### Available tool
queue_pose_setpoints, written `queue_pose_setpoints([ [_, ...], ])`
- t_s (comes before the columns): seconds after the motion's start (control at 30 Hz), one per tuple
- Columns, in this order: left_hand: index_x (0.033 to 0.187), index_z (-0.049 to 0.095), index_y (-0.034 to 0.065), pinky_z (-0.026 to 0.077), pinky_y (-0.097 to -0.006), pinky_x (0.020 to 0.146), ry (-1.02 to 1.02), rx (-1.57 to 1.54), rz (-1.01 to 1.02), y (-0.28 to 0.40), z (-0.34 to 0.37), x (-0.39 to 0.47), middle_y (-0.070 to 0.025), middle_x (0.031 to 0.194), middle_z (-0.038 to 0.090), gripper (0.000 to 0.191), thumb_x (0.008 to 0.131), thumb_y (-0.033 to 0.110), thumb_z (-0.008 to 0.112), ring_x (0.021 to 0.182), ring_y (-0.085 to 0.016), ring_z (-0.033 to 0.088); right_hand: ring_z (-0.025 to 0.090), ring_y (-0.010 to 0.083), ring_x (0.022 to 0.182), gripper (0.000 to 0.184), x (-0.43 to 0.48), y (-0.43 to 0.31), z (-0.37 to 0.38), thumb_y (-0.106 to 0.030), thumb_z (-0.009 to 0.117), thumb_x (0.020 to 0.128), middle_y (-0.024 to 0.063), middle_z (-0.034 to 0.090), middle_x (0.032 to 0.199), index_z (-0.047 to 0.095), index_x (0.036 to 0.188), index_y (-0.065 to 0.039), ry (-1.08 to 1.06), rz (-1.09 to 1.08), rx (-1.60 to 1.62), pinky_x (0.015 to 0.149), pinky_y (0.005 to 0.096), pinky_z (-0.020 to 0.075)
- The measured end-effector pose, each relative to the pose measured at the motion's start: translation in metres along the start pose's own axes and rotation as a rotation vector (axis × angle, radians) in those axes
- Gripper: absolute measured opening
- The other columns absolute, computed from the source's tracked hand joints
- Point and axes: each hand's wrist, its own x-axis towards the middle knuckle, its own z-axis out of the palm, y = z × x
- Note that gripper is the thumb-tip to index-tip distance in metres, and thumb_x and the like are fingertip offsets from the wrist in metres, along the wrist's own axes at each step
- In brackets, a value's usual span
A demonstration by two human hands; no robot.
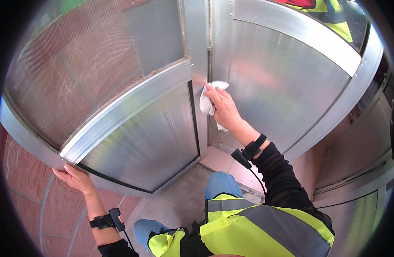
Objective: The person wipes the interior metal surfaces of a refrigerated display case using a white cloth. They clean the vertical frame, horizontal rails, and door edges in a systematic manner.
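Observation:
My right hand (227,110) holds a crumpled white cloth (206,104) against the hinge-side stile (201,128) of a metal-framed screen door. My left hand (75,180) grips the free edge of that screen door (126,106), with the thumb on the near face. The door has mesh (87,64) above a metal rail and a ribbed metal panel (145,141) below. Fuzzy dust clings along the top of the rail. Right of the hinge line stands a second metal panel (270,77), which has a dull sheen.
Reddish paving (62,215) lies beyond the door at left, and grey concrete (174,189) lies below me. Pale tiles (227,163) form a sill by the hinge. Another metal frame (354,199) stands close at right. A glass pane (341,19) at upper right reflects a yellow vest.

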Motion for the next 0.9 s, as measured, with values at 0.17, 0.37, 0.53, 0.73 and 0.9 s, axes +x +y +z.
queue_pose_setpoints([
  [0.17,0.143,0.020,-0.0068,0.037,-0.0317,0.098,-0.037,-0.118,-0.039,-0.001,0.000,-0.002,-0.0173,0.133,0.043,0.058,0.100,0.025,0.044,0.116,-0.022,0.046,0.056,0.0189,0.107,0.045,-0.049,0.006,0.016,0.009,0.056,0.077,0.0103,0.061,0.110,0.047,0.118,-0.008,-0.060,0.786,0.700,0.088,0.0316,0.0466],
  [0.37,0.142,0.022,-0.0066,0.040,-0.0286,0.090,-0.007,-0.075,0.059,0.005,0.001,-0.001,-0.0127,0.124,0.048,0.055,0.101,0.021,0.044,0.104,-0.018,0.049,0.060,0.0189,0.102,0.035,-0.056,0.010,0.007,0.000,0.060,0.087,0.0065,0.061,0.108,0.047,0.118,-0.008,0.193,1.101,1.320,0.089,0.0360,0.0499],
  [0.53,0.142,0.022,-0.0062,0.041,-0.0281,0.089,-0.046,-0.120,-0.004,0.005,-0.001,-0.001,-0.0121,0.123,0.048,0.055,0.101,0.022,0.044,0.103,-0.018,0.049,0.065,0.0175,0.091,0.019,-0.008,-0.002,-0.004,-0.005,0.053,0.094,0.0063,0.065,0.103,0.055,0.113,-0.003,0.293,1.042,1.391,0.080,0.0330,0.0545],
  [0.73,0.143,0.022,-0.0050,0.042,-0.0240,0.080,-0.040,-0.151,-0.004,0.000,0.000,-0.002,-0.0090,0.116,0.049,0.055,0.101,0.022,0.045,0.091,-0.013,0.049,0.058,0.0143,0.101,0.041,0.090,-0.004,0.001,-0.006,0.061,0.090,0.0073,0.061,0.112,0.050,0.129,-0.004,0.480,0.471,1.115,0.086,0.0263,0.0467],
  [0.9,0.141,0.028,0.0008,0.036,-0.0196,0.062,-0.045,-0.250,-0.109,0.003,-0.001,-0.005,-0.0010,0.094,0.048,0.049,0.101,0.023,0.045,0.072,-0.006,0.041,0.054,0.0224,0.111,0.046,0.083,-0.002,0.036,-0.009,0.062,0.088,0.0110,0.055,0.121,0.046,0.131,-0.009,0.491,0.479,0.722,0.096,0.0337,0.0420],
])
